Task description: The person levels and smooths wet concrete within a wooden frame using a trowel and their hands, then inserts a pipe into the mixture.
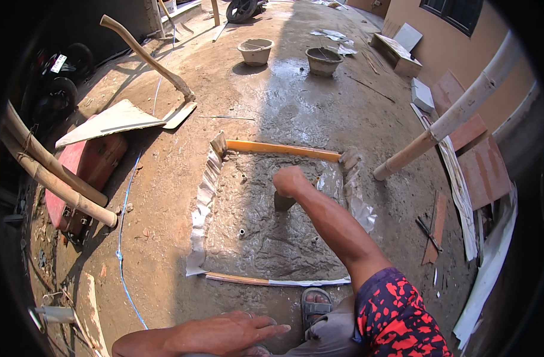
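Note:
My right hand (290, 181) is closed in a fist over the middle of a slab of wet grey cement (266, 238). Below the fist a dark, flat trowel blade (282, 203) touches the cement; the handle is hidden inside my fingers. Wooden strips close the slab at the far side (284, 149) and near side (242, 278), with crinkled sheeting (203, 211) along the left and right. Several short tube ends (241, 232) poke out of the cement. My left hand (239, 327) lies by my knee at the lower edge, fingers stretched out, holding nothing.
Two mortar buckets (256, 52) (324, 61) stand beyond the slab. A long wooden-handled tool (147, 56) leans at the left beside a red case (99, 166). Bamboo poles (444, 125) rise on both sides. A blue cord (124, 208) runs along the ground; pliers-like tool (429, 234) lies right.

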Tool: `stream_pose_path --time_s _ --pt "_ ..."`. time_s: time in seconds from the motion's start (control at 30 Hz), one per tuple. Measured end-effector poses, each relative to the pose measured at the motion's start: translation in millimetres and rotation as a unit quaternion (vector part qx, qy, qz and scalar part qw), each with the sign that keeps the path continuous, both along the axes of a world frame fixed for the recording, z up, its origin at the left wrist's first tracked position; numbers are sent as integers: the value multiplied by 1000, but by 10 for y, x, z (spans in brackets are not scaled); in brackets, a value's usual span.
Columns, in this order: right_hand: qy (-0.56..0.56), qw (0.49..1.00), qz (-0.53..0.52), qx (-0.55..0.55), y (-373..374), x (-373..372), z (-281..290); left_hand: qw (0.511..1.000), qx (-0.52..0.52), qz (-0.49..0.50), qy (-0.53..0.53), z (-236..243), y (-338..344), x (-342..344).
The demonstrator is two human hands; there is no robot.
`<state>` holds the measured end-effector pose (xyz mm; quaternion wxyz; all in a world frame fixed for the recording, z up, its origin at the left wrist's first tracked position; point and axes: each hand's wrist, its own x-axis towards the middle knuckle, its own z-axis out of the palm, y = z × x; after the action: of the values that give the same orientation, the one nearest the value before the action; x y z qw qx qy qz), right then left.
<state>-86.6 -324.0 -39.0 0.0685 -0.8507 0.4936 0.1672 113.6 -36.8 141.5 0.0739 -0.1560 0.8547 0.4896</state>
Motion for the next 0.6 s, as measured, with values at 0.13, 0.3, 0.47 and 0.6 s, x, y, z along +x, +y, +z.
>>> stream_pose_path --time_s 0.13,0.3,0.47,0.6 --pt "-1 1000 4 1 27 5 65 1000 -1 2 4 -13 3 4" --pt "-28 998 -47 -6 26 83 207 1000 -4 1 10 -50 11 9" --pt "-93 993 -49 -50 -1 71 144 1000 -3 1 11 -29 -7 -1" --pt "-113 990 -47 -67 -24 103 114 1000 -8 -4 -5 -18 -13 1"
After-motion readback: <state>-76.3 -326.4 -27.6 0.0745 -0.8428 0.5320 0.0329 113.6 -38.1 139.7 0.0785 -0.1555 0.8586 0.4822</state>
